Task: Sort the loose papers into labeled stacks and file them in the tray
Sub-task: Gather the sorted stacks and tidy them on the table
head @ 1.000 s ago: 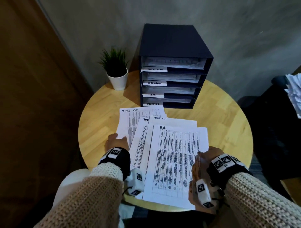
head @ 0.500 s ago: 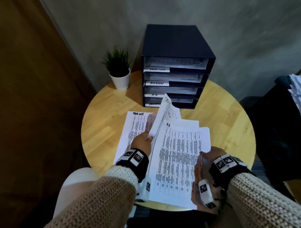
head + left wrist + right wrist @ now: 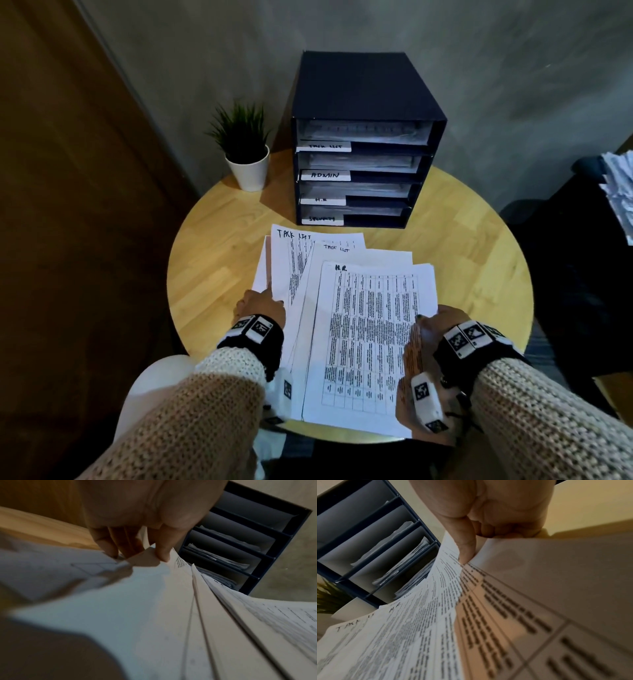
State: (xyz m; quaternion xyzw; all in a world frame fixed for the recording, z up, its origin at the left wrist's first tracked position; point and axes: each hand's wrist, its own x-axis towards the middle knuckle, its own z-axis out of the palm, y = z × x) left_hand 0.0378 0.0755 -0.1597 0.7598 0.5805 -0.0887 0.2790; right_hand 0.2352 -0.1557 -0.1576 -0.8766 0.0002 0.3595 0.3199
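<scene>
A fan of printed sheets lies on the round wooden table (image 3: pixel 212 246). The sheet headed "H.R" (image 3: pixel 370 335) is on top, and two sheets headed "TASK LIST" (image 3: pixel 294 253) stick out at the left. My left hand (image 3: pixel 263 298) pinches the left edge of a sheet between thumb (image 3: pixel 163 547) and fingers (image 3: pixel 109 545). My right hand (image 3: pixel 428 318) grips the stack's right edge, thumb (image 3: pixel 465 547) on top and fingers curled beneath. Behind the papers stands the dark blue file tray (image 3: pixel 363 85), its four slots labelled TASK LIST, ADMIN, H.R and SECURITY, each holding papers.
A small potted plant (image 3: pixel 246 161) in a white pot stands left of the tray. A pile of loose papers (image 3: pixel 620 195) lies on dark furniture at the far right. A grey wall rises behind the table, with a wooden panel to the left.
Half a second ago my left hand held a sheet lifted up. That sheet now lies flat in the fan, and the hand has moved left to the papers' left edge. My right hand stayed put.
</scene>
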